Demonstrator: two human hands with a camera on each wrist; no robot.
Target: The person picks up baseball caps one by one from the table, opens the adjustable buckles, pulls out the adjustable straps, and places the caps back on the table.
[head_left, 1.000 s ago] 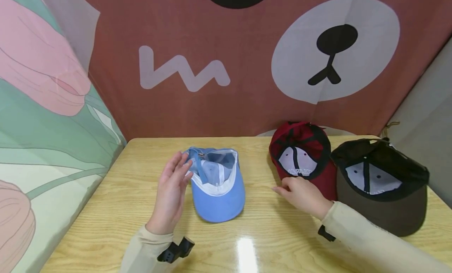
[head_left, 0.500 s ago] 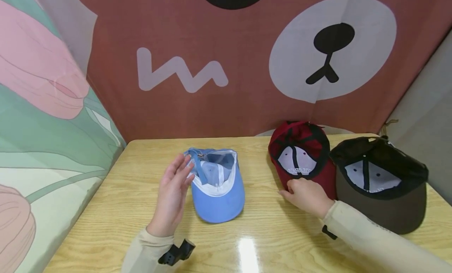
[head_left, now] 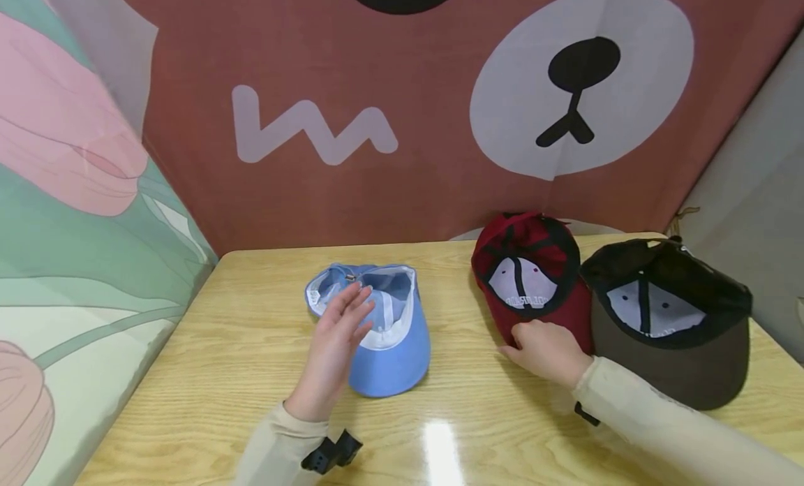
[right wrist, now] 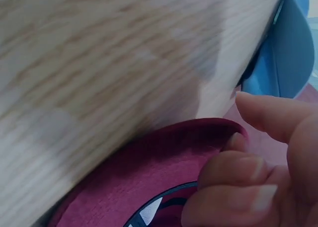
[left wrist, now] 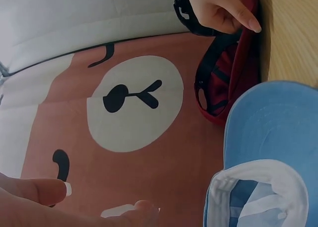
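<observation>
A light blue baseball cap point(head_left: 391, 371) lies upside down at the middle of the table, its brim toward me. My left hand point(head_left: 333, 353) is held over its left side, fingers extended and holding nothing; in the left wrist view its fingertips point(left wrist: 30, 209) are apart from the cap. To the right is a dark red cap point(head_left: 574, 329), also upturned. At that cap's brim is my right hand point(head_left: 548, 350), its fingers bent loosely against the upper side. In the right wrist view the thumb point(right wrist: 268, 115) stands off from the brim's edge.
A dark brown cap point(head_left: 678, 374) lies upturned against the red cap's right side. Behind the wooden table point(head_left: 239, 339) hangs a reddish-brown curtain point(head_left: 352, 207) with a bear print. A flowered cloth point(head_left: 75, 262) borders the left side.
My left hand has moved right over the blue cap. My right hand has shifted slightly right along the red brim, its thumb coming closer. The caps keep their places; the head view has drifted slightly.
</observation>
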